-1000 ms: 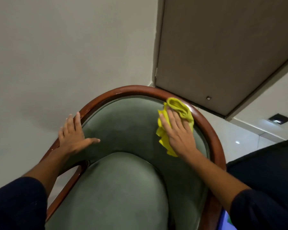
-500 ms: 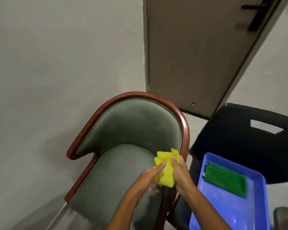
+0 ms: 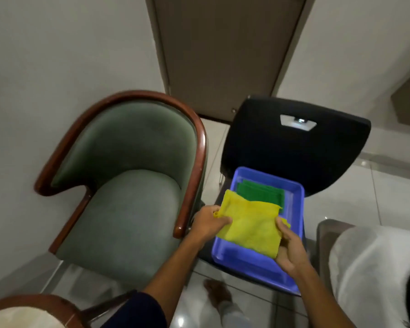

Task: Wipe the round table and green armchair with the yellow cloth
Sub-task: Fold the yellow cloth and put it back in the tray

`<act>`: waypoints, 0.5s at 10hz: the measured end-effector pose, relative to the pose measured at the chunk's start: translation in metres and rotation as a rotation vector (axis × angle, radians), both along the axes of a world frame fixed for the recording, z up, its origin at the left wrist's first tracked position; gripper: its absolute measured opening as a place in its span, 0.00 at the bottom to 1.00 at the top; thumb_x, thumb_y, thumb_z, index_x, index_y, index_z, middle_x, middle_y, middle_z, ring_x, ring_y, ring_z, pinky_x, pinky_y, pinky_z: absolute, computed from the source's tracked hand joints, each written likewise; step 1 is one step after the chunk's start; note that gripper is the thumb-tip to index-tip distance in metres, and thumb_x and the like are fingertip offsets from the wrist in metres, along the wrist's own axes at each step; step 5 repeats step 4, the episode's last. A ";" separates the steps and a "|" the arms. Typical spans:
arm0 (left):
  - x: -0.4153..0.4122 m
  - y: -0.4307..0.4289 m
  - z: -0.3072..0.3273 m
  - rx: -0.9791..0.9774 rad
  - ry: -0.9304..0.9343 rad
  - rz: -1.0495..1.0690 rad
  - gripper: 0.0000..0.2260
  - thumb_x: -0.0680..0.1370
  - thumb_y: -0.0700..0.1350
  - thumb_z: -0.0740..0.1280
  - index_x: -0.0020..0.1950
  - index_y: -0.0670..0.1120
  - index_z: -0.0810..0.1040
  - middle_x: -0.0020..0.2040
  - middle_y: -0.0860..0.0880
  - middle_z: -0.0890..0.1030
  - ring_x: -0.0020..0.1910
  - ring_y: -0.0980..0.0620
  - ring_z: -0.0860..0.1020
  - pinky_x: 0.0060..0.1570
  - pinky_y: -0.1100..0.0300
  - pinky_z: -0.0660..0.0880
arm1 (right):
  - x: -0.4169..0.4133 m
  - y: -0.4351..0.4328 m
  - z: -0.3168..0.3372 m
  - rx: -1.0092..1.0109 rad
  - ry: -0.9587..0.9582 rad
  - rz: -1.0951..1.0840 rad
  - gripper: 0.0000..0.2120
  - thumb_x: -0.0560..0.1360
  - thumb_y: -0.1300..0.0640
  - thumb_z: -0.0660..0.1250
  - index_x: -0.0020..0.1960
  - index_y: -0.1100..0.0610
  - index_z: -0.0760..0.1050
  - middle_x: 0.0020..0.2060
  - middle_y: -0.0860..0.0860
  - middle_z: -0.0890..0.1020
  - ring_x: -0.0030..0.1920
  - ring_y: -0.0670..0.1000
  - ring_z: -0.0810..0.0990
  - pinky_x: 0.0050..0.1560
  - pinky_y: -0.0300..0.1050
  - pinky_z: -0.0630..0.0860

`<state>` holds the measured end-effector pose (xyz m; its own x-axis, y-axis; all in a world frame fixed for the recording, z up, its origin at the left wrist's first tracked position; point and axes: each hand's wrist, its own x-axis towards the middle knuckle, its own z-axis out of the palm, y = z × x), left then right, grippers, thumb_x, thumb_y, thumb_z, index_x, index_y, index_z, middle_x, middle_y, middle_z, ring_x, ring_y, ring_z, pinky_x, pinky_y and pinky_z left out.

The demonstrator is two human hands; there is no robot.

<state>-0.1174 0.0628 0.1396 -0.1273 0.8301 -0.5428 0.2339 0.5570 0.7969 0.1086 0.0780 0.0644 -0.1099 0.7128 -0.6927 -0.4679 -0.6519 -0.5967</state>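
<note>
Yellow cloth [image 3: 251, 227]: soft, nubbly fabric, spread into a rough rectangle and held above the near half of the blue tray, to the right of the armchair.
Left hand [image 3: 207, 223]: fingers pinched closed on the cloth's left edge, bunching a small fold there.
Right hand [image 3: 291, 250]: fingers closed on the cloth's near right corner, thumb on top.
Green armchair [image 3: 128, 209]: velvety green upholstery, rounded seat cushion, curved back framed by a glossy reddish-brown wooden rail; stands at left against the wall.
Blue tray [image 3: 249, 263]: smooth plastic, rectangular with a raised rim, resting on the black chair's seat.
Green cloth [image 3: 260, 191]: folded flat at the tray's far end, partly under the yellow one.
Black chair [image 3: 294, 147]: matte moulded shell with a slot-shaped handle cut-out.
Floor [image 3: 388, 204]: shiny pale tiles.
</note>
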 end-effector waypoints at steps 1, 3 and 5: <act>0.029 -0.004 -0.046 -0.102 0.101 -0.043 0.19 0.66 0.50 0.72 0.50 0.38 0.83 0.43 0.40 0.83 0.43 0.48 0.80 0.46 0.53 0.77 | 0.033 0.001 -0.030 -0.034 -0.259 0.115 0.14 0.69 0.61 0.72 0.55 0.61 0.81 0.51 0.62 0.85 0.43 0.56 0.87 0.41 0.51 0.84; 0.072 -0.015 -0.147 -0.272 0.203 -0.116 0.21 0.75 0.41 0.67 0.69 0.43 0.74 0.66 0.42 0.79 0.65 0.44 0.77 0.64 0.53 0.72 | 0.064 -0.004 -0.113 -0.172 -0.817 0.393 0.18 0.70 0.65 0.75 0.59 0.65 0.78 0.56 0.65 0.82 0.54 0.62 0.82 0.59 0.58 0.77; 0.068 -0.030 -0.153 -0.205 0.360 -0.206 0.24 0.77 0.38 0.62 0.74 0.44 0.68 0.70 0.42 0.75 0.70 0.44 0.72 0.69 0.53 0.68 | 0.071 -0.012 -0.115 -0.188 -1.119 0.689 0.19 0.70 0.63 0.74 0.59 0.66 0.77 0.56 0.64 0.82 0.58 0.64 0.80 0.58 0.54 0.75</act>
